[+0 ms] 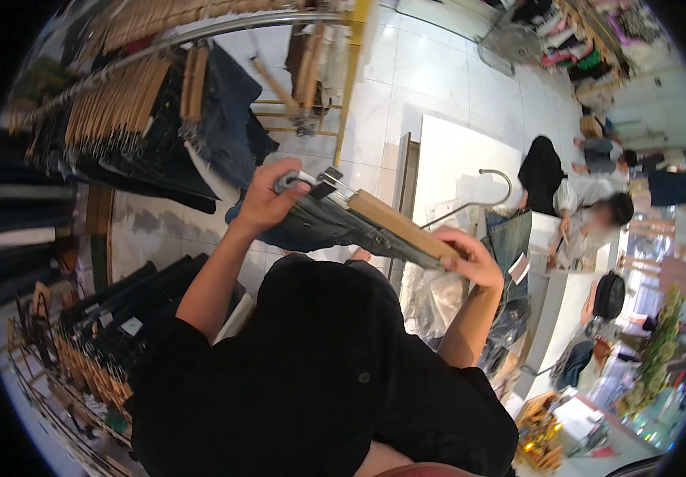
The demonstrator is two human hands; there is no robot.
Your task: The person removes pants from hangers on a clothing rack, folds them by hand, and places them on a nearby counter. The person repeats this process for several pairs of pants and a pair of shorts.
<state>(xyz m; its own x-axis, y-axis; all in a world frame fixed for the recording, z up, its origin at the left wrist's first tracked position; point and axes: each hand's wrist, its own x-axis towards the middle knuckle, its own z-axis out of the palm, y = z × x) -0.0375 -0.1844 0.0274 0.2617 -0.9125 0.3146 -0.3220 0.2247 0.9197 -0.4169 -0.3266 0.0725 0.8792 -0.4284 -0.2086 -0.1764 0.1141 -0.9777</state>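
Note:
A wooden clip hanger (399, 226) with a metal hook lies along the waistband of dark blue jeans (325, 225), in front of my body. My left hand (274, 194) grips the jeans' rolled edge at the left end, beside a black hanger clip (326, 182). At the other end, my right hand (471, 259) holds the end of the hanger and the waistband, thumb and fingers closed on them. The hook points up and to the right. Whether the black clip is fastened on the denim I cannot tell.
A rail (253, 21) of hanging jeans and wooden hangers runs at upper left. More hung jeans (134, 304) are at lower left. To the right, a white table (462, 149), plastic-wrapped items (438, 298) and folded jeans (507, 238). A person (587, 220) sits beyond at a white counter.

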